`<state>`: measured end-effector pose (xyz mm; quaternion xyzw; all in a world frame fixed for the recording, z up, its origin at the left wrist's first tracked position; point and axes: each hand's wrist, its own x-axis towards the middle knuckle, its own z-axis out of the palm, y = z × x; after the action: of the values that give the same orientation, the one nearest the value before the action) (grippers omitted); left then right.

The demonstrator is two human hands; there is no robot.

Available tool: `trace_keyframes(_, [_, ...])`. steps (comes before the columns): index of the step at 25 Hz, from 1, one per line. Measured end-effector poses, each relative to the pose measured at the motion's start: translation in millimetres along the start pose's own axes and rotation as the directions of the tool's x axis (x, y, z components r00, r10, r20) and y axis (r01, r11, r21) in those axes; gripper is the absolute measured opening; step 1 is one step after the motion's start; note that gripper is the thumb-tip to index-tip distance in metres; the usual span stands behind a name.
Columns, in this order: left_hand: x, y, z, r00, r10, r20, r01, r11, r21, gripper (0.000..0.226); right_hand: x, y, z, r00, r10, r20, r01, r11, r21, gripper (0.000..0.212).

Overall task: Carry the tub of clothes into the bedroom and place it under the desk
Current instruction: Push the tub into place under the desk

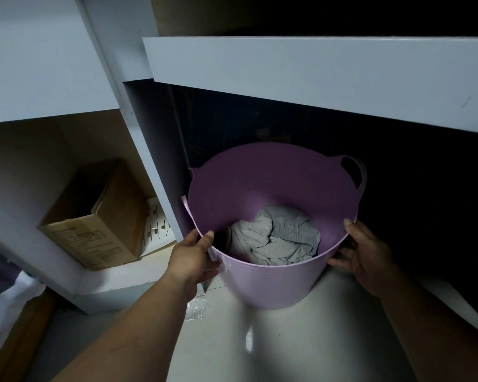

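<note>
1. I have the purple tub [262,285] on the pale floor [301,340], at the mouth of the dark opening under the desk. Its far half sits below the front edge of the tabletop [315,75]; the near half is out toward me.

2. My left hand [191,257] grips the near-left rim, thumb hooked inside and fingers curled on the outer wall. My right hand [366,252] clasps the near-right rim the same way, thumb on the rim, fingers spread on the outside. Both hands are holding the tub, not its handles.

3. The grey clothes [276,238] lie bunched low in the bottom, well below the rim, so I judge spilling unlikely.

4. I judge the job nearly done: what remains is a push further in, then letting go.

5. Risk on the left: the tub's left handle [186,210] is just beside or touching the desk's side panel [155,166]; I cannot tell which. Pushing straight could snag it or pinch my left knuckles.

6. Risk ahead: the recess is too dark to see what lies inside. A hidden thing could stop the tub or tip it.

7. The soft rim may buckle under a hard push.

8. A cardboard box [100,219] sits in the next bay, apart from my path.
</note>
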<state>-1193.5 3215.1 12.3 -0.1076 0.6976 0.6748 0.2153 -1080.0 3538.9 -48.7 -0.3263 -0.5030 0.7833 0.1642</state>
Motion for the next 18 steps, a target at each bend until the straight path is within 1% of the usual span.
trace_keyframes(7, [0, 4, 1, 1.0, -0.001, -0.021, 0.001, 0.999, 0.035, 0.005, -1, 0, 1, 1.0, 0.01, -0.006, -0.01, 1.0, -0.002, 0.038])
trace_keyframes(13, [-2, 6, 5, 1.0, -0.011, -0.017, 0.011, 0.999, 0.05, 0.01, -4, -2, 0, 1.0, 0.02, 0.007, -0.02, 1.0, -0.004, 0.038])
trace_keyframes(18, [-3, 11, 8, 0.998, 0.005, -0.064, 0.001, 0.996, 0.089, 0.009, -12, -8, 9, 0.999, 0.03, -0.042, -0.03, 1.0, -0.001, 0.04])
